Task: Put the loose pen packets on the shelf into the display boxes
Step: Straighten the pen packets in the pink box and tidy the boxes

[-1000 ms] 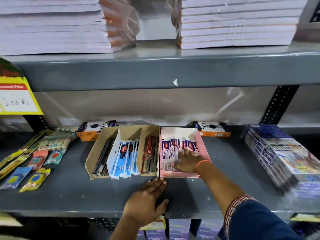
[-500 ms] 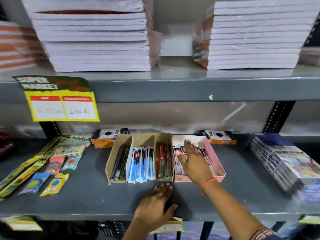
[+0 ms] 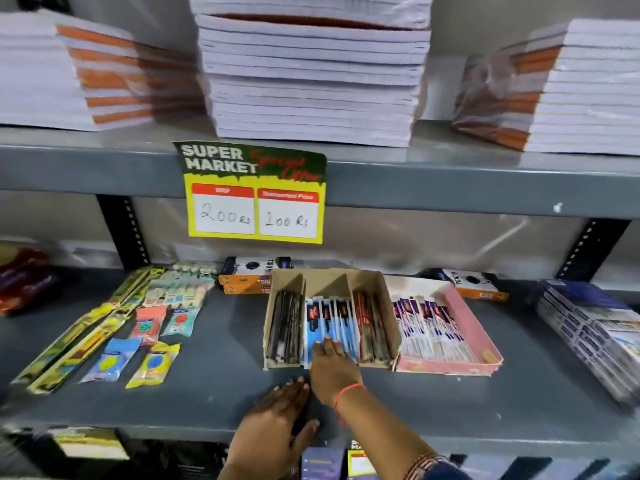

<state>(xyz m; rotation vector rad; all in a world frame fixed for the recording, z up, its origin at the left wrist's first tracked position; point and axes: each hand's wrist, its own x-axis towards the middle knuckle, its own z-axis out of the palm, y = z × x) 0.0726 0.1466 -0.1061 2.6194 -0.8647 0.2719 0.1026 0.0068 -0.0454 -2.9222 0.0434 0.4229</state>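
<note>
A brown cardboard display box (image 3: 388,306) stands mid-shelf with three compartments: dark pens left, blue pen packets (image 3: 329,320) in the middle, red pens right. Beside it on the right is a pink display box (image 3: 474,327) full of purple-and-white pen packets (image 3: 429,327). My right hand (image 3: 334,370) lies flat, fingers spread, on the near ends of the blue packets. My left hand (image 3: 273,431) rests palm down on the grey shelf (image 3: 225,375) just in front of the brown box, holding nothing.
Loose yellow, blue and orange stationery packets (image 3: 114,337) lie spread on the shelf's left. Orange-and-black boxes (image 3: 252,275) sit behind the display boxes. Stacked wrapped packs (image 3: 595,337) fill the right end. A yellow price sign (image 3: 254,195) hangs from the upper shelf of notebooks.
My right hand has moved left, from the pink box's packets to the blue packets in the brown box. My view has swung to the left. The left hand stays on the shelf.
</note>
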